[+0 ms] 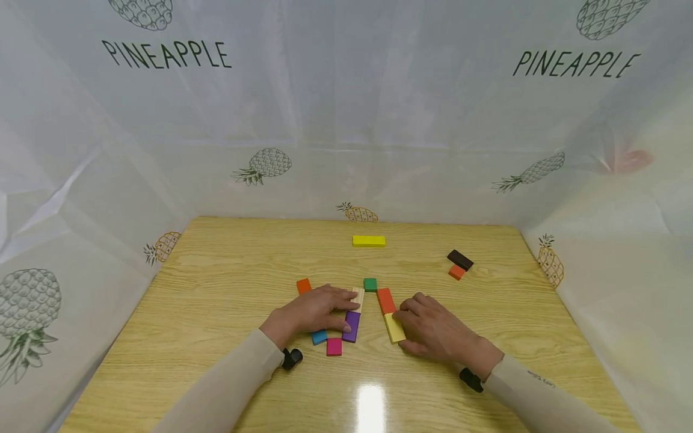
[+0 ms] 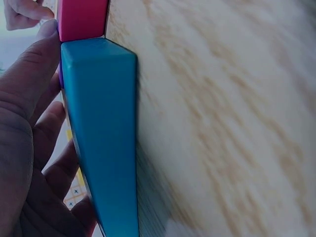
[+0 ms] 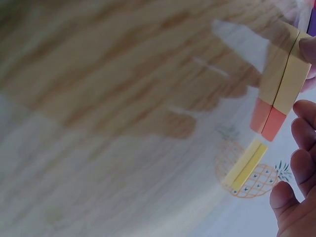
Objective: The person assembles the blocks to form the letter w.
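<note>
My left hand lies over a curved row of coloured blocks, palm down. Its thumb touches the purple block, and its fingertips rest on the cream block joined to that one's far end. Beneath the palm, a blue block is partly covered; a pink block adjoins it. Thumb and index finger of my right hand pinch a pale yellow block from its right side. Against that block's far end lies a red block.
A green block sits between the cream and red ones. An orange block shows beyond my left wrist. Farther back lie a bright yellow block, a black block and a small orange block. Printed sheeting surrounds the wooden table.
</note>
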Motion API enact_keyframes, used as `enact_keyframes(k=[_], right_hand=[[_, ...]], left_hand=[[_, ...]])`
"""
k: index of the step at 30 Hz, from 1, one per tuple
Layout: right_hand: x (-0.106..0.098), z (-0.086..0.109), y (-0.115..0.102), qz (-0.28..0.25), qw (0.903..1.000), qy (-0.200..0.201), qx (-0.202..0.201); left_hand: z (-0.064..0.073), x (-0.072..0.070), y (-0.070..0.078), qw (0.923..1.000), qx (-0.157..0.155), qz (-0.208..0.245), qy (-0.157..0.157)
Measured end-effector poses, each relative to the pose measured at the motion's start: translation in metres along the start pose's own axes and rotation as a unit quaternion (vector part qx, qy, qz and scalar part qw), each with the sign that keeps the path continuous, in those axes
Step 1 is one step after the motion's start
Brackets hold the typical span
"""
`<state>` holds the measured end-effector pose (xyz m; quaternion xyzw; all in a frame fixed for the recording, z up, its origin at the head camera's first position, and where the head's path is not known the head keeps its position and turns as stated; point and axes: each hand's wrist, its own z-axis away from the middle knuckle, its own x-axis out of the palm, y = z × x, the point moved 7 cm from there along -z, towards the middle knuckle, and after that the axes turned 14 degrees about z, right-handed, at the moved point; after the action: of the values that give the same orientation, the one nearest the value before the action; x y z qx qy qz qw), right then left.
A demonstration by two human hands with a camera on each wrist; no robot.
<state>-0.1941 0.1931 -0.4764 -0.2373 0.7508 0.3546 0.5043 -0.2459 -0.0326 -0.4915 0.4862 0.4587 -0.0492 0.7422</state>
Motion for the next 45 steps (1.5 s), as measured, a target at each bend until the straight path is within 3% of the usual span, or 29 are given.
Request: enact_keyframes(k=[45], right_hand=[[-0.0003,0.0024,-0.0008,-0.008,0.9999,0.012,0.002]], left_hand=[[-0.0001,0.0004,-0.0006,0.9999,-0.008,0.003,-0.006]])
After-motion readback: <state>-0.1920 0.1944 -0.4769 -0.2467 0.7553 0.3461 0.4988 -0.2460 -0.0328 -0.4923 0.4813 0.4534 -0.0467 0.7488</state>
